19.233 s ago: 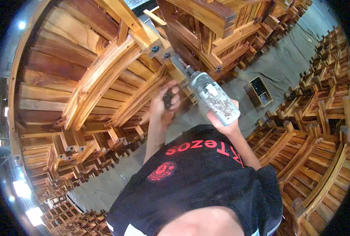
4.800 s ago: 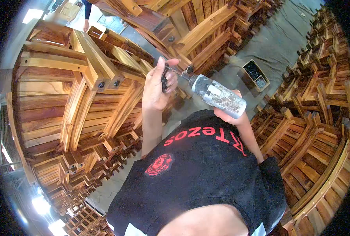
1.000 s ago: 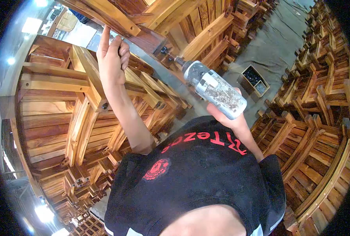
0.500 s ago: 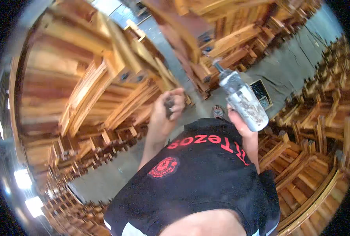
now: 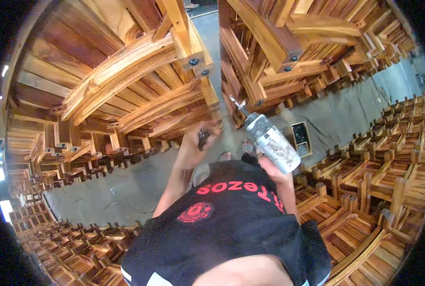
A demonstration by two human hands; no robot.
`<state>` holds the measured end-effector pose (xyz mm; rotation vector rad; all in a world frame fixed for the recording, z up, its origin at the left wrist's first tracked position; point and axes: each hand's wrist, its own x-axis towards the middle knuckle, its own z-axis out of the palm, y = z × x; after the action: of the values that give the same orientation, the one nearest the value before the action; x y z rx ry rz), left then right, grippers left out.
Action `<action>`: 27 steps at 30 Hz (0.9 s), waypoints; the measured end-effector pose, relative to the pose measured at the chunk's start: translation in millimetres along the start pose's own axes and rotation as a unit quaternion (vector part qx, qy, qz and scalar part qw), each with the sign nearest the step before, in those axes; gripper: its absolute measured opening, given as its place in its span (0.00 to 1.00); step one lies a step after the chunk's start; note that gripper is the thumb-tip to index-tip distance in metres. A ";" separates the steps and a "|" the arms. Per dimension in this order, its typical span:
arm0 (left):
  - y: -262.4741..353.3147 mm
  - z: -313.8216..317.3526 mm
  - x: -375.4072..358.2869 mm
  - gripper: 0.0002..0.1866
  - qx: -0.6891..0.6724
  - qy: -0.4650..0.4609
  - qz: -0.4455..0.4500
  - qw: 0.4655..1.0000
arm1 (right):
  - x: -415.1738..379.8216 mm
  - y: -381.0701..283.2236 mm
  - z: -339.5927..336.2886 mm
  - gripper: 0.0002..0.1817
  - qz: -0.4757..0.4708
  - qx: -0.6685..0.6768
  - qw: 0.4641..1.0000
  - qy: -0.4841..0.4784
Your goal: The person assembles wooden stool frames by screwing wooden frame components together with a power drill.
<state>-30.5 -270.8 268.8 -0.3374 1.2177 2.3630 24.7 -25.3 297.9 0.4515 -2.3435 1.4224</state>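
Gripping a power driver [image 5: 273, 143] in the right hand [image 5: 269, 168], firmly closed around it from underneath, just ahead of the right side of the body. Pretty scuffed up, with a pale, greyish body. Got the metal bit [image 5: 238, 104] angled forward and a bit left, toward the gap between two big wooden pieces. Can't tell from this angle about any contact between bit and wood.

Keeping the left hand [image 5: 195, 141] curled mostly closed around some small dark pieces [image 5: 203, 136]. Can't make out exactly what, too blurry. Holding that hand apart from the driver, near the slatted wooden piece [image 5: 126, 102] on the left side of the view. Can't tell about touching there either.

Seeing dark bolt heads [image 5: 194, 62] in the leg ends of that one, plus similar ones over on the other wooden piece [image 5: 269, 38], up and to the right.

Also spotting a two-compartment box [image 5: 308, 138] on the grey floor [image 5: 336, 114], near the driver in the view: darker bits in the bigger section, greyer ones in the smaller. Wearing a black shirt [image 5: 222, 233] with red lettering, surrounded by rows of wooden frames [image 5: 346, 205].
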 end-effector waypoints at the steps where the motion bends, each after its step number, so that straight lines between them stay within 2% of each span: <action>1: -10.4 -10.6 3.1 0.16 -0.100 0.001 -0.058 0.993 | 1.3 -2.6 -0.2 0.10 -0.021 -0.003 1.000 -0.007; 2: -14.0 -8.0 0.3 0.14 -0.120 0.027 -0.066 0.990 | -1.7 -3.3 1.3 0.11 0.012 0.014 1.000 -0.019; 5: -23.7 -8.6 -5.2 0.13 -0.137 0.011 -0.090 0.986 | -15.3 4.2 5.8 0.12 0.026 0.011 0.999 -0.035; 6: -18.5 -3.9 -8.3 0.14 -0.068 -0.007 -0.101 0.993 | -14.1 2.7 5.9 0.12 0.030 0.016 0.999 -0.035; 9: -23.3 -2.4 -7.6 0.16 -0.003 -0.070 -0.077 0.995 | -15.0 -2.1 6.3 0.12 0.057 0.040 0.997 -0.024; 11: -29.3 -6.9 0.3 0.16 0.002 -0.068 -0.100 0.993 | -18.6 -1.9 5.5 0.13 0.085 0.065 0.994 0.000; 14: -28.9 5.2 11.1 0.16 0.011 -0.034 -0.117 0.992 | -27.9 9.8 0.2 0.15 0.069 0.060 0.996 0.009; 16: -29.1 10.7 16.7 0.15 0.002 -0.013 -0.135 0.991 | -48.1 29.8 4.2 0.17 0.139 0.074 0.987 0.032; 19: -38.8 7.3 30.2 0.14 -0.006 -0.019 -0.173 0.985 | -54.8 35.2 -3.2 0.18 0.181 0.108 0.977 0.042; 22: -40.5 23.1 32.7 0.14 0.030 -0.026 -0.188 0.981 | -44.0 27.6 -13.1 0.18 0.170 0.122 0.976 0.057; 24: -47.0 25.6 35.7 0.13 0.045 -0.070 -0.184 0.979 | -42.7 33.0 -16.1 0.17 0.170 0.099 0.979 0.060; 27: -46.5 34.7 41.4 0.13 0.054 -0.102 -0.176 0.978 | -36.8 28.6 -16.8 0.17 0.184 0.142 0.967 0.107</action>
<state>-43.3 -207.3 239.1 -0.2450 1.0837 1.9678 46.7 5.4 265.9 -0.0761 -2.1292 1.8832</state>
